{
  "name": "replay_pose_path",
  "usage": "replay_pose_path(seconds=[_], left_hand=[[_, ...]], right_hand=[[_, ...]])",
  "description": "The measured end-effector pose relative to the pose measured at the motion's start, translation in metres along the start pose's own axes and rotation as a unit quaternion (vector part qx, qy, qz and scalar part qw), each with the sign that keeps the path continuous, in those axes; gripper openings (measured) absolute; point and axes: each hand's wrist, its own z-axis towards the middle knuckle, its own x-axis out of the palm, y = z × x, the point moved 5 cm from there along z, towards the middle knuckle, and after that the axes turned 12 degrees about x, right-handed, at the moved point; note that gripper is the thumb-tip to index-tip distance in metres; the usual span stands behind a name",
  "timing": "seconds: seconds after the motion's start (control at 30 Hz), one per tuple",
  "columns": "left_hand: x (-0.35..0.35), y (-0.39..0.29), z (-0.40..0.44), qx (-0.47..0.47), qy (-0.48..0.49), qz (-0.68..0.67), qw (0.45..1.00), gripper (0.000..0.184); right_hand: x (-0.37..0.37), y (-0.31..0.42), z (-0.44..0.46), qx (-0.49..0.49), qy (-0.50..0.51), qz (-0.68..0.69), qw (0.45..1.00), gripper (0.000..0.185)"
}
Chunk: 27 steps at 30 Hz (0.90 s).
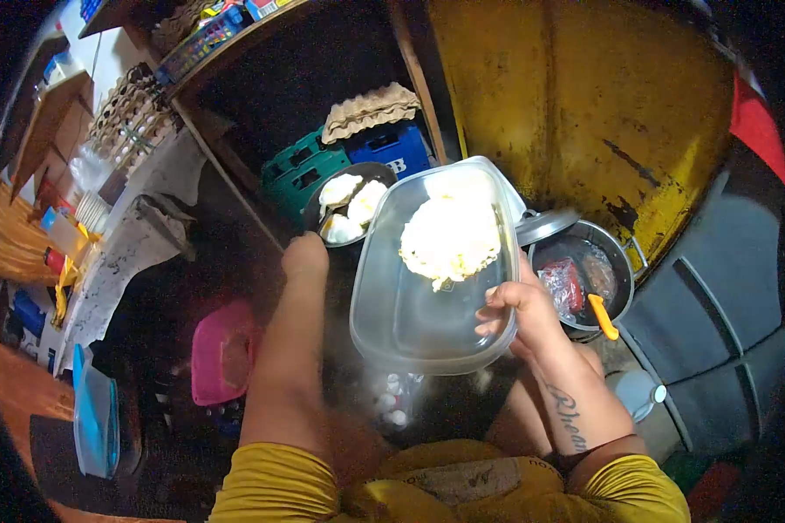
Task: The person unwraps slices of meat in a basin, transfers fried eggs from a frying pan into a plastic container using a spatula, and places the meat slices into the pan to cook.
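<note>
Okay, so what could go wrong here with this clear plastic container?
Your right hand holds the clear rectangular plastic container at one side, so it might tip and spill the pale, yellow-edged, egg-like food. Its edge also looks close to the round dark frying pan; if that's hot, contact could soften the plastic.

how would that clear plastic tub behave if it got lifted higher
The plastic tub would probably feel light for its size, since its walls look thin and see-through. It may dip toward its far end, where the white food sits. That food might also slide if the tub tilts, as the bare part of its floor looks smooth.
</note>
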Motion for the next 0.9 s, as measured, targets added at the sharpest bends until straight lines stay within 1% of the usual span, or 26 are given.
replay_pose_path(seconds=[0.1,0.13,0.17,0.3,0.37,0.4,0.47,0.57,0.67,0.73,0.83,0.9], left_hand=[[-0.004,0.000,-0.005,0.013,0.004,-0.012,1.000,0.032],[-0.011,-0.001,-0.010,0.006,-0.013,-0.013,1.000,0.030],[-0.015,0.001,-0.012,-0.003,-0.030,-0.014,0.999,0.029],[-0.022,0.013,-0.017,0.002,-0.031,-0.024,0.999,0.031],[-0.043,0.008,-0.030,0.032,-0.050,0.056,0.997,0.032],[-0.044,0.010,-0.034,0.034,-0.048,0.057,0.997,0.032],[-0.046,0.013,-0.040,0.058,-0.046,0.092,0.993,0.035],[-0.047,0.013,-0.051,0.046,-0.040,0.091,0.994,0.038],[-0.047,0.015,-0.063,0.053,-0.043,0.087,0.994,0.038],[-0.052,0.012,-0.072,0.051,-0.043,0.082,0.994,0.037],[-0.066,0.015,-0.077,0.061,-0.051,0.075,0.994,0.037],[-0.082,0.018,-0.074,0.067,-0.058,0.073,0.993,0.038]], right_hand=[[0.001,0.000,0.002,-0.002,0.018,0.000,1.000,0.090],[0.000,0.000,0.004,-0.002,0.015,0.000,1.000,0.090],[-0.001,-0.001,0.006,0.004,0.011,-0.005,1.000,0.088],[-0.003,-0.007,0.016,-0.004,0.010,-0.004,1.000,0.083],[-0.002,-0.010,0.019,0.004,0.014,-0.011,1.000,0.081],[0.001,-0.012,0.019,0.006,0.012,-0.009,1.000,0.081],[0.007,-0.010,0.018,-0.037,0.023,-0.006,0.999,0.080],[0.006,-0.014,0.024,-0.045,0.017,0.005,0.999,0.081],[0.009,-0.013,0.019,-0.047,0.019,0.004,0.999,0.081],[0.012,-0.014,0.017,-0.048,0.026,-0.005,0.998,0.081],[0.011,-0.017,0.017,-0.046,0.011,-0.012,0.999,0.079],[0.012,-0.017,0.018,-0.071,0.019,0.003,0.997,0.079]])
